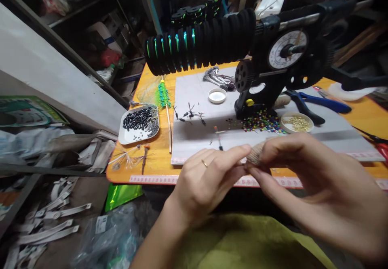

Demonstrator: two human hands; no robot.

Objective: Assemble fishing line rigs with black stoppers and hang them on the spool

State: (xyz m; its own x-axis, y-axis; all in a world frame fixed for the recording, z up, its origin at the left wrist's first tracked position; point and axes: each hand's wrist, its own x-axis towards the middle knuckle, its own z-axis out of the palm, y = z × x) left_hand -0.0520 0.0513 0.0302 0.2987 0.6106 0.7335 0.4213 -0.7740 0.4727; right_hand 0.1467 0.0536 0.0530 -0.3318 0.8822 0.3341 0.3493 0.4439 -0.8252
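My left hand (pixel 206 180) and right hand (pixel 306 172) meet fingertip to fingertip, pinching something too small to make out, just above the near edge of the grey mat (pixel 194 139); coloured beads (pixel 262 123) lie scattered beyond.

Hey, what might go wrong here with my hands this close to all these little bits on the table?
1. The loose coloured beads lie unboxed behind the right hand; a sweep could scatter them.
2. The open dish of gold beads sits near that hand and could tip.
3. The left hand pinches something too small to identify; it could drop unseen.
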